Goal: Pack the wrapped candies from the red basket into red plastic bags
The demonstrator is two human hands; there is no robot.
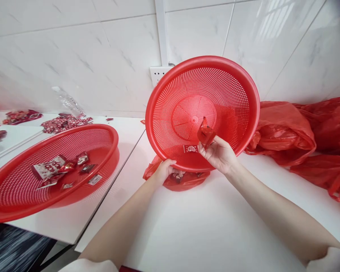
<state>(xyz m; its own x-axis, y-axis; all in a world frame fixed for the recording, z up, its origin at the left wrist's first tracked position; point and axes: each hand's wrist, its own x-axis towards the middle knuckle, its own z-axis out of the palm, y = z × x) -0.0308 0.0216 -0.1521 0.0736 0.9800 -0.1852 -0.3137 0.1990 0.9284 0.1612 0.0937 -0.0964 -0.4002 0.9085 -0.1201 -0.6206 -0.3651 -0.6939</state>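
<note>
A round red plastic basket (pixel 202 62) with perforated walls is tipped so that its mouth faces me. At its lower rim, my left hand (pixel 164 172) is closed on the edge, with some fingers hidden behind it. My right hand (pixel 219 154) pinches a small red wrapped packet (pixel 206 135) inside the mouth of the basket. A second packet, red with white print (pixel 190 149), lies on the lower inner wall, left of my right fingers. Beneath the rim sits a red plastic bag (pixel 187 184) with dark printed pieces showing in it.
Another red basket (pixel 107 141) on the left holds several wrapped packets (pixel 52 168). Behind it are a clear plastic bottle (pixel 69 102) and a heap of red patterned packets (pixel 64 122). Full red bags (pixel 283 130) lie at right. A socket (pixel 158 73) is on the tiled wall.
</note>
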